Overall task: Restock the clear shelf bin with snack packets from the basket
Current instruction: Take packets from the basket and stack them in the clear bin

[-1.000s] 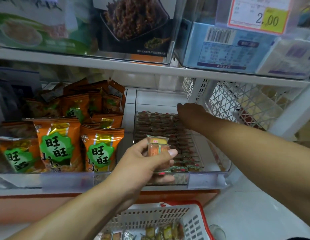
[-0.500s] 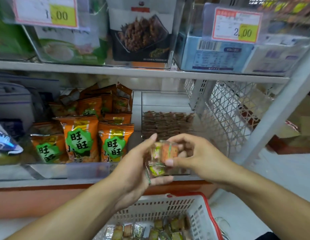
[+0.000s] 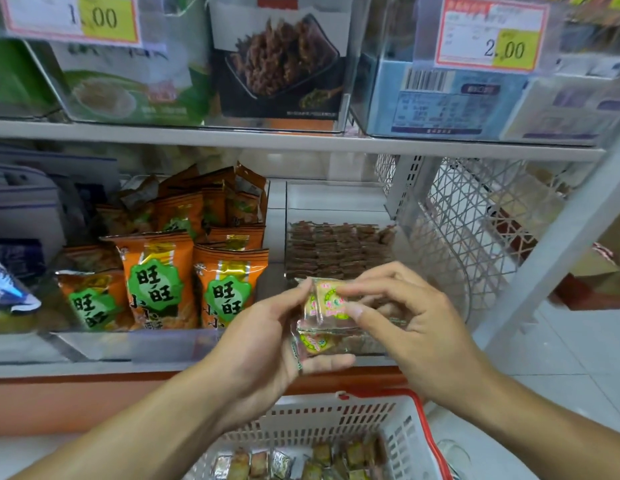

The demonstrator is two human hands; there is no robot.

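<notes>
The shelf [image 3: 301,142] fills most of the view, its lower level carrying the clear bin [image 3: 336,199], which sits just right of the orange bags [image 3: 229,292]. Rows of small brown packets already lie across the bin's floor, with bare space at the back and along its right side. Below the shelf edge stands the white basket [image 3: 402,431] with a red rim, more small wrapped packets lying in its bottom.

A second ago the right hand [image 3: 416,327] was stretched deep into the bin, at its back right corner, while the left hand [image 3: 263,344] waited in front with a small stack. Since then the right hand has come back out and met the left in front of the bin. That suggests one placement is finished and the next packet is being taken for another trip in.

The left hand now cups the stack of snack packets [image 3: 319,336] from below and behind, its fingers curled around the stack. The right hand's thumb and forefinger are pinched together on the top packet [image 3: 331,299], a pale yellow wrapper with a green ring, while the other fingers spread loosely apart. The packets are held in the air just in front of the bin's front wall, above the basket, none of them yet inside.
</notes>
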